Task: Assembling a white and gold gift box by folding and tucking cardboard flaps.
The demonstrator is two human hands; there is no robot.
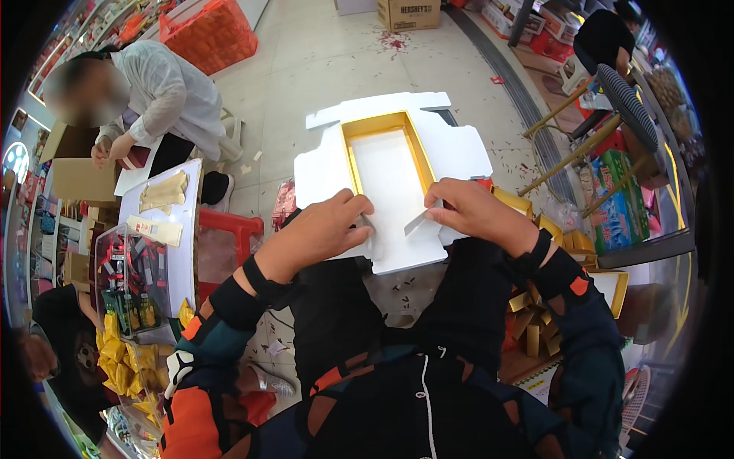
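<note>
A flat white cardboard box blank (397, 164) with a gold-edged inner frame (380, 126) lies across my knees, its flaps spread out. My left hand (321, 229) pinches the near left flap, fingers closed on the card. My right hand (474, 210) grips the near right flap, folding a small white tab between thumb and fingers. Both forearms wear dark sleeves with orange patches.
A person in a white shirt (164, 92) bends over a cardboard box at the left. A white board on a red stool (229, 226) holds gold pieces, next to a clear bin (130, 279) of packets. Gold card parts (535, 325) lie at the right; a stool (619, 96) stands beyond.
</note>
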